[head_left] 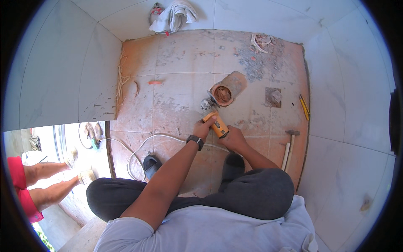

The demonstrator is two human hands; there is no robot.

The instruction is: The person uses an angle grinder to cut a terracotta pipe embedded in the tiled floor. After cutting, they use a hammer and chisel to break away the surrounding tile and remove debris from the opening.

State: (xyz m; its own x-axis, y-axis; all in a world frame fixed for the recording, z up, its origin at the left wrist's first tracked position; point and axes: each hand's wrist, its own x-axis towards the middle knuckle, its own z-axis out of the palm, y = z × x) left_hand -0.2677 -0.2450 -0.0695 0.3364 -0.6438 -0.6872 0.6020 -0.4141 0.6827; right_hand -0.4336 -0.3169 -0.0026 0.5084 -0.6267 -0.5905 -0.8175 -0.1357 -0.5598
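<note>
Both of my hands are closed on a yellow angle grinder (215, 124) held low over the dusty tiled floor. My left hand (202, 128), with a dark watch at the wrist, wraps the body near the grinder's head. My right hand (234, 139) grips the rear end, its fingers partly hidden. The grinder's disc is at the open end of a short, dust-covered pipe (236, 82). Reddish-brown material shows inside the pipe's mouth. I cannot tell whether the disc is touching or cutting its rim.
A white cord (136, 153) loops across the floor by my slippers. On the right lie a hammer (292, 138), a yellow-and-black cutter-like tool (304, 107) and a square floor hole (273, 97). Rubble (256, 63) and a cloth (174, 16) lie farther back. Another person's legs (50, 180) are at left.
</note>
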